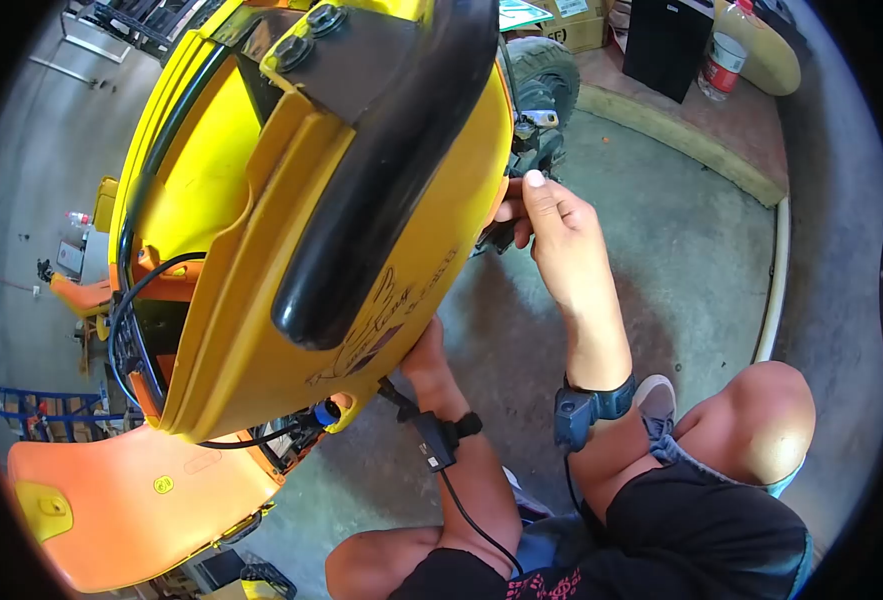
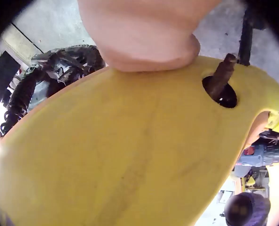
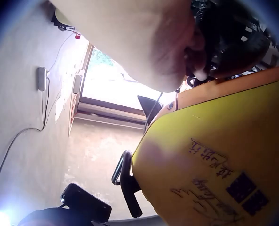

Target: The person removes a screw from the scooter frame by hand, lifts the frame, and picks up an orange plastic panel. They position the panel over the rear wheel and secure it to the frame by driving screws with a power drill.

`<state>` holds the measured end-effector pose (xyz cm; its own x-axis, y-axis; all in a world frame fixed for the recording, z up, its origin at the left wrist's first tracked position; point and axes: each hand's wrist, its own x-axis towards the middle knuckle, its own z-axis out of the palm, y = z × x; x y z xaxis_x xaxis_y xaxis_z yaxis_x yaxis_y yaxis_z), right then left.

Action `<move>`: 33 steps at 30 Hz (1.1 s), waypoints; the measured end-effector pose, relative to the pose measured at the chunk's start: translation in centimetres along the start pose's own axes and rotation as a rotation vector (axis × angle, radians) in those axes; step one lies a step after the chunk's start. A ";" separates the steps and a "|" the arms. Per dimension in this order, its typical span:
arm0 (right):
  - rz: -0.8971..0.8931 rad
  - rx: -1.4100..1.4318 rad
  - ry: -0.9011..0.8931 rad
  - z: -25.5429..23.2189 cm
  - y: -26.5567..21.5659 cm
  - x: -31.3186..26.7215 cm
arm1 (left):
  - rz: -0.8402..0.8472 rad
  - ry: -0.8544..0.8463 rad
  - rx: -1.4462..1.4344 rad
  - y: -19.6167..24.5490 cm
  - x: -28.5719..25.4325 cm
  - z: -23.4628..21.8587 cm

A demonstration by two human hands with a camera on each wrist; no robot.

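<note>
A big yellow plastic body panel (image 1: pixel 361 200) with a black bar (image 1: pixel 381 170) bolted across it stands tilted in front of me. My left hand (image 1: pixel 427 350) reaches under its lower edge; the heel of the hand (image 2: pixel 144 37) rests against the yellow panel (image 2: pixel 130 155), and the fingers are hidden. A rusty bolt (image 2: pixel 223 77) pokes through a hole in it. My right hand (image 1: pixel 536 215) is at the panel's right edge, fingers curled and pinching a small dark part (image 1: pixel 499 237) beside the machinery behind. In the right wrist view the fingertips (image 3: pixel 199 70) sit against dark mechanical parts above the yellow panel (image 3: pixel 233 155).
An orange panel (image 1: pixel 131 500) lies at lower left, with black cables (image 1: pixel 131 320) running behind the yellow one. A tyre (image 1: pixel 546 70) stands behind the panel. A raised kerb (image 1: pixel 681 135), a black box (image 1: pixel 666 40) and a bottle (image 1: pixel 723 55) are at upper right. My knee (image 1: pixel 761 410) is lower right on the concrete floor.
</note>
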<state>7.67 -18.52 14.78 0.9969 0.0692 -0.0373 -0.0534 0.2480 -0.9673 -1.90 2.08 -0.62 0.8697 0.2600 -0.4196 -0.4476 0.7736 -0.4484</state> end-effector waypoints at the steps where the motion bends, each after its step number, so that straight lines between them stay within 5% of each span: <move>1: 0.000 -0.005 0.003 0.0 0.2 0.0 | -0.025 -0.017 -0.042 0.1 0.0 -0.2; 6: -0.031 0.128 0.068 0.9 0.2 0.1 | -0.026 -0.171 -0.086 0.1 0.8 -0.6; 8: -0.035 0.136 0.078 1.1 -0.1 -0.1 | 0.097 0.017 0.125 -0.6 0.4 0.5; 12: -0.048 0.191 0.094 0.7 -0.1 0.1 | -0.040 -0.038 0.062 -0.9 0.5 0.4; 14: -0.051 0.239 0.082 0.6 -0.1 0.1 | 0.064 -0.024 0.001 -0.7 0.7 -0.1; 20: -0.044 0.303 0.085 0.9 -0.3 -0.2 | -0.049 -0.073 -0.035 0.5 1.2 -0.6; 33: -0.174 0.423 0.094 0.3 -1.0 -0.1 | 0.051 -0.052 0.078 -2.0 -0.1 0.9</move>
<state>7.60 -18.45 15.82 0.9930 -0.0913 0.0748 0.1155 0.6217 -0.7747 -0.89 1.01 1.02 0.8567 0.3283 -0.3978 -0.4758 0.8008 -0.3638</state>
